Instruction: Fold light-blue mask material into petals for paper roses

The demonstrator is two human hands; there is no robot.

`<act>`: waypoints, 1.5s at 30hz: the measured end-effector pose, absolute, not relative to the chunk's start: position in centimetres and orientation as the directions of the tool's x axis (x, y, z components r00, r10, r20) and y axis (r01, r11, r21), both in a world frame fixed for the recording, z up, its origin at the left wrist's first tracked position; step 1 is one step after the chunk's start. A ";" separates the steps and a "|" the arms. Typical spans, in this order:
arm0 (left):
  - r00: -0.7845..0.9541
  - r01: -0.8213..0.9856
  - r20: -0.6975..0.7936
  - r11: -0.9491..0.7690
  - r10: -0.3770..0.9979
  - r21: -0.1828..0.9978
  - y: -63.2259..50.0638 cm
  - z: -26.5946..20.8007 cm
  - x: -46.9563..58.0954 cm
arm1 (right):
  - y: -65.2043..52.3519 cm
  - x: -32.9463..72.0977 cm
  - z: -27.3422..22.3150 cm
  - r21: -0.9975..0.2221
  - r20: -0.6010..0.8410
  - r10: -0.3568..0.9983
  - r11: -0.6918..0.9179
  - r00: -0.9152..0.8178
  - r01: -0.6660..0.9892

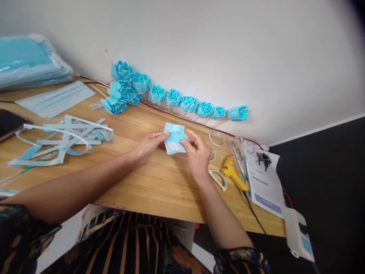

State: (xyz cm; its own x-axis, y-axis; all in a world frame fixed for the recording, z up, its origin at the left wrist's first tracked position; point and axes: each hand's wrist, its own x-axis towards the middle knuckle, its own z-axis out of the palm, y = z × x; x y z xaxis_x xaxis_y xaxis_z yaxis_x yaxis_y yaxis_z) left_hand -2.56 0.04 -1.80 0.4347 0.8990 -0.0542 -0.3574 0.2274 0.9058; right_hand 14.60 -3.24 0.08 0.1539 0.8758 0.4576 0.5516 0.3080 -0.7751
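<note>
Between my hands, above the middle of the table, is a small stack of blue and white mask fabric pieces (175,139). My left hand (149,146) pinches its left edge, thumb on top. My right hand (198,154) grips the right edge between thumb and fingers. The top piece shows a blue face with a crease or fold; paler layers stick out below it. Just beyond my right hand lie tape rolls (216,138) and the white handle of scissors (220,182), whose blades are hidden.
Blue fabric flowers (173,98) on sticks line the wall. Cut strips (67,139) lie heaped at left, near a flat mask (57,99), a bagged mask stack (31,62) and a phone (11,125). On the right are a yellow glue gun (234,174), papers (264,182) and keys (264,160).
</note>
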 end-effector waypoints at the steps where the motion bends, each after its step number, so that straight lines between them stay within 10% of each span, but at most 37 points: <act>1: 0.430 -0.368 -0.058 0.233 0.901 0.900 0.0 -1.8 -2.6 | -3.2 14.5 0.0 -0.791 0.448 0.877 0.298 0.173 0.534; 23: 0.387 -0.517 -0.151 0.350 0.910 0.781 0.8 -1.9 -2.7 | -3.8 14.3 1.1 -0.433 0.677 0.699 0.632 -0.230 0.643; 45: 0.484 -0.356 -0.043 0.241 0.874 0.903 0.2 -1.3 -3.1 | -4.2 14.5 1.1 -0.600 0.544 0.821 0.523 -0.171 0.605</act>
State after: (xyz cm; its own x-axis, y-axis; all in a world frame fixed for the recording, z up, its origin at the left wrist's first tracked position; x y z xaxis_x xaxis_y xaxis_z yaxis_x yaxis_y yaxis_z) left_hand -3.08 0.23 -1.33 0.4839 0.8741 -0.0429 -0.3558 0.2413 0.9029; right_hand 14.46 -4.18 1.15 -0.1708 0.8214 0.5441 0.6049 0.5233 -0.6001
